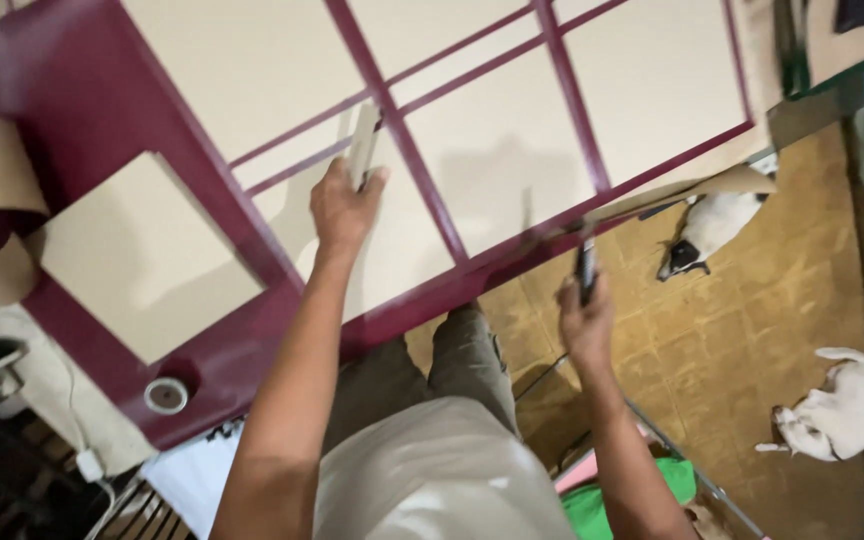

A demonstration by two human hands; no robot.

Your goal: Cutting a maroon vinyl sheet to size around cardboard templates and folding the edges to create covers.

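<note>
Forearms reach up from six o'clock: left hand pinches a thin tape strip at twelve o'clock on the maroon door; right hand grips a dark tool at two. Strip looks light, floppy, tearable, best held near its end

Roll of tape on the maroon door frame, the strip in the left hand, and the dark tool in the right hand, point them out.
Roll of tape (166,396): head view, on its top ring.
Strip (363,143): head view, middle of its length above the left hand (344,208).
Dark tool (586,270): head view, handle above the right hand (586,330).
</note>
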